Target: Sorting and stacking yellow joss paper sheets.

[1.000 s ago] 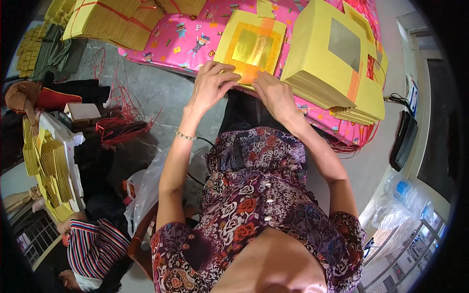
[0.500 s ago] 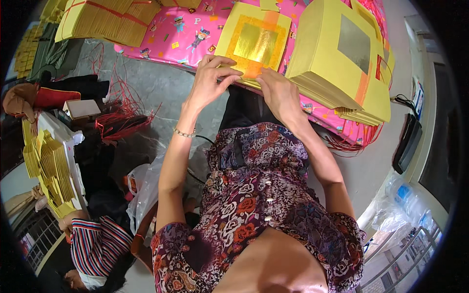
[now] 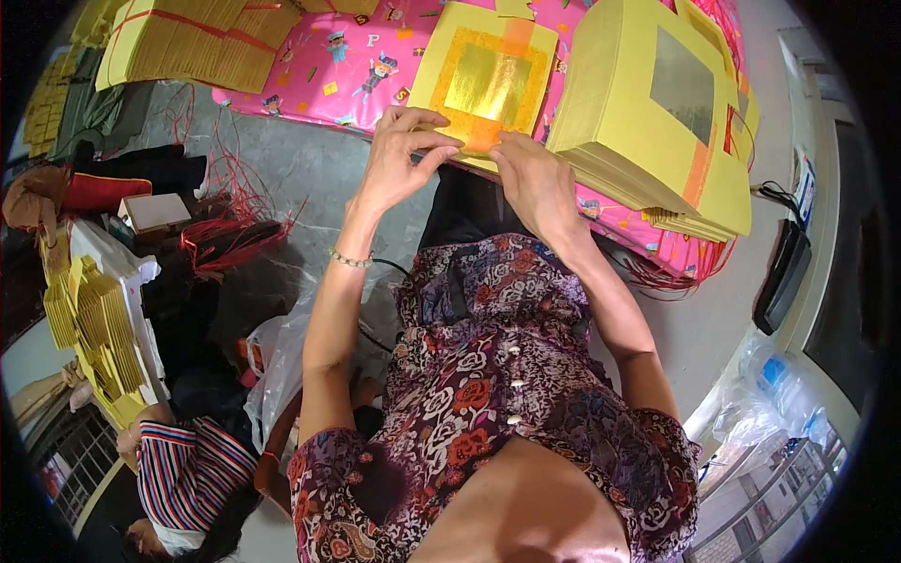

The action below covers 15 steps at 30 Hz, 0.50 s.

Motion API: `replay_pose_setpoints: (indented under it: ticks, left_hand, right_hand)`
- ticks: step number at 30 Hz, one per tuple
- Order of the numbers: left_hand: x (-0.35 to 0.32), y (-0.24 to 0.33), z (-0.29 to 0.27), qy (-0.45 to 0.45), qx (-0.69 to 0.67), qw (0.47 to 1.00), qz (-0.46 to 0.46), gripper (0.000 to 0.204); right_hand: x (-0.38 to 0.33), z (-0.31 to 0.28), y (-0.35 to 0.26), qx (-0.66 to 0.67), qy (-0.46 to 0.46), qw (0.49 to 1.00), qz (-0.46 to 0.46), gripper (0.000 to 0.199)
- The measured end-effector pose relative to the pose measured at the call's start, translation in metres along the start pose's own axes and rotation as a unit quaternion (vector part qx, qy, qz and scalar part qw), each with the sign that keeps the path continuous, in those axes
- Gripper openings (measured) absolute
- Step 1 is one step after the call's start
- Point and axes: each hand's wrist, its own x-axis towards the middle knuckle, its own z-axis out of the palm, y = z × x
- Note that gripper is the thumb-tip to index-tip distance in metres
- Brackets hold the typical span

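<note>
A yellow paper sheet with a shiny gold foil square and an orange band lies on the pink patterned table cover, in front of me. My left hand is at its near left corner, thumb and fingers bent together over the edge. Close beside it, my right hand pinches the same near edge at the end of the orange band. The fingertips of both hands press on the paper there; what lies under them is partly hidden. More yellow paper layers show just beneath the sheet's near edge.
To the right stands a thick stack of yellow paper with a silver square on top. Tied yellow bundles sit at the far left of the pink cover. Red strings hang to the left. A person in a striped top works at lower left.
Both hands stay at the sheet's near edge, with only a slight shift of the fingers. The whole view has drifted a little.
</note>
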Motion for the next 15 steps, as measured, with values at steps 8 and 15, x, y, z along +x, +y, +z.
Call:
replay_pose_setpoints:
  ticks: [8,15]
  left_hand:
    - [0.0,0.003,0.001,0.007,-0.001,1.0,0.0,0.012]
    - [0.004,0.017,-0.003,-0.02,0.036,0.999,0.023,0.023]
  right_hand:
    - [-0.001,0.001,0.003,-0.001,0.002,1.0,-0.013,0.012]
    - [-0.004,0.008,0.006,-0.016,0.024,0.999,-0.016,0.01]
